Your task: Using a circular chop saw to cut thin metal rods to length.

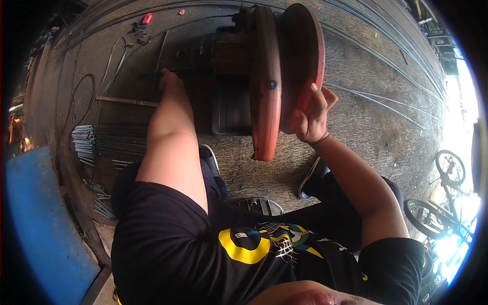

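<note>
A large cut-off saw [231, 56] stands on the worn floor in front of me, with a dark motor body and a curved red guard [266, 86]. To its right is a broad, round red disc-shaped part [301, 56]. My right hand [314, 114] is closed on the lower right edge of this part, fingers at its rim. My left arm reaches forward to the saw's left side. There my left hand [170, 80] is closed beside the dark motor end, over a thin dark bar; its fingers are mostly in shadow, so its hold is unclear.
Bundles of cut metal rods [83, 144] lie at left, near a blue panel [46, 213]. A red-handled tool [147, 19] is at the far left. Long rods [386, 30] cross the floor at far right. A bicycle [450, 198] stands at right. My feet flank the saw.
</note>
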A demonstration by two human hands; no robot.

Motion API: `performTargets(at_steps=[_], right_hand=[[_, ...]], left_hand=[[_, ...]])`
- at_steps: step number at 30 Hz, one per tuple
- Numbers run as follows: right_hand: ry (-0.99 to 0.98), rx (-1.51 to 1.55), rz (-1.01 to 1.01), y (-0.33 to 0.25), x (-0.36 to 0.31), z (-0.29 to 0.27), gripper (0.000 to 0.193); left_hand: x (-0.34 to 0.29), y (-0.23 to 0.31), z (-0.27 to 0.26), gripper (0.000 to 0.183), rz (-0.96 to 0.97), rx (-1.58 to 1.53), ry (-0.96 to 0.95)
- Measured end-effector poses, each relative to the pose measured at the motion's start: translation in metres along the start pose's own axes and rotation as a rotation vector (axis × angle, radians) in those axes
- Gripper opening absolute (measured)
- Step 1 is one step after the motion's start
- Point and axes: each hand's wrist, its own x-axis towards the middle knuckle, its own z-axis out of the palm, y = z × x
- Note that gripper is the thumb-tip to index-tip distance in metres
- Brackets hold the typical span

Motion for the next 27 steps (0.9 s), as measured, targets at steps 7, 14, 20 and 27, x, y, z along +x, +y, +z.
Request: performTargets(at_steps=[7,14,20,27], right_hand=[[0.016,0.024,-0.01,0.0,0.002,0.001,0.061],[-0.006,0.002,-0.017,0.001,0.002,-0.001,0.061],[-0.017,-0.007,-0.011,0.002,0.0,0.0,0.062],[-0.018,0.007,-0.013,0.001,0.001,-0.001,0.061]], left_hand=[[-0.017,-0.018,0.009,0.064,-0.015,-0.183,-0.011],[-0.041,-0.045,0.022,0.056,0.105,-0.061,-0.126],[-0.04,-0.05,0.029,0.054,0.081,-0.066,-0.118],[-0.036,-0.054,0.028,0.058,-0.04,-0.164,-0.127]])
